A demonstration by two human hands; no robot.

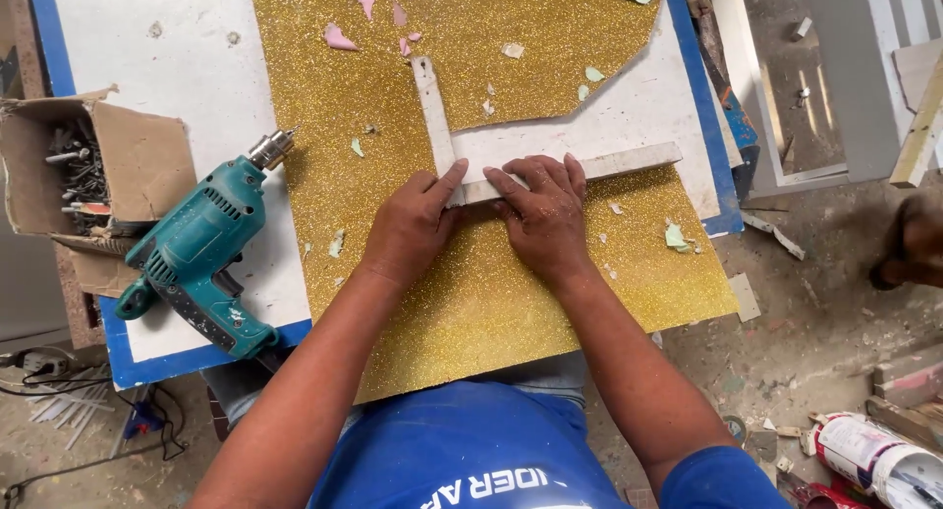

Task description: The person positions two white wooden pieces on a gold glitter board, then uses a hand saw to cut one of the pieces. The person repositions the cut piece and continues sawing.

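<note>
Cardboard box [133,160]: far left on the table, torn open, screws heaped inside; its flap sags over the edge, so a knock could spill them.
Electric drill [201,258]: teal, lying on its side just right of the box, bit pointing up toward the sheet, handle at the table's front edge; likely to slide off if the board is jolted.
Table [187,72]: white top with blue border, carrying everything named here.
Glitter sheet [324,126]: gold, overhanging the near edge toward the person's lap; the unsupported part could flex or shift under pressure.
Paper scraps [341,38]: pink and pale green bits scattered on the sheet; one caught under a strip would keep it from sitting flat.
Upright strip [432,111]: whitish, running from mid-sheet down to the corner under the hands.
Left hand [413,224]: flat, fingers together, pressing the corner; holds nothing.
Right hand [540,214]: flat, fingers slightly spread, pressing the cross strip's left end.
Cross strip [629,162]: extends right, free end unheld; uneven pressure could swing it out of square.
Paint can [869,455]: on the floor, lower right, lying tipped.
</note>
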